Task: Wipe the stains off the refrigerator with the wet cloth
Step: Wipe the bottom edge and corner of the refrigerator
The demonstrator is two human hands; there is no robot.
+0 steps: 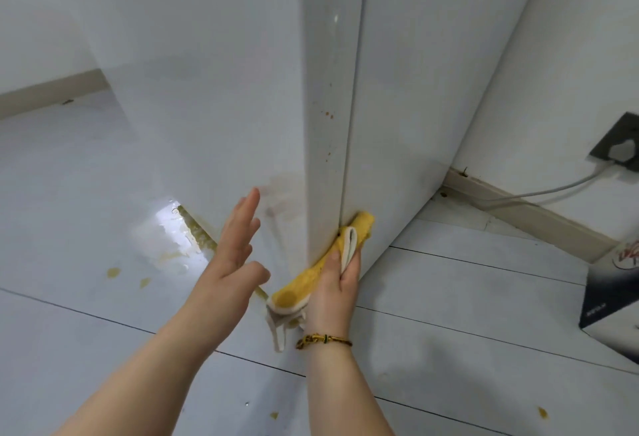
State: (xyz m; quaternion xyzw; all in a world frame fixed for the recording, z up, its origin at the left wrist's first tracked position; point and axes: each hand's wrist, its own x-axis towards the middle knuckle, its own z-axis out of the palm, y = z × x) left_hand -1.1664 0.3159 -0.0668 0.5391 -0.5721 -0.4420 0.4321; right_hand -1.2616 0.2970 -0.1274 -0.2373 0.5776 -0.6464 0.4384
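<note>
Nearest me, my right hand (337, 283) curls its fingers round the yellow-and-white wet cloth (301, 288), which I judge limp and best bunched mid-length, pressed low on the corner of the glossy white refrigerator (242, 72) below brown specks (328, 114), while my left hand (235, 252) spreads straight fingers, holding nothing.

Pale tiled floor (466, 314) (yellow splatters (113, 272)), white wall (570, 55), beige skirting (539, 217), dark socket (607, 136).

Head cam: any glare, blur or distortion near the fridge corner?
Head view: bright glare patch on the glossy white tiled floor beside the white refrigerator; wide-angle distortion tilts its edges; left hand slightly soft, right hand and yellow-and-white folded cloth sharp; light even, shadows faint.
</note>
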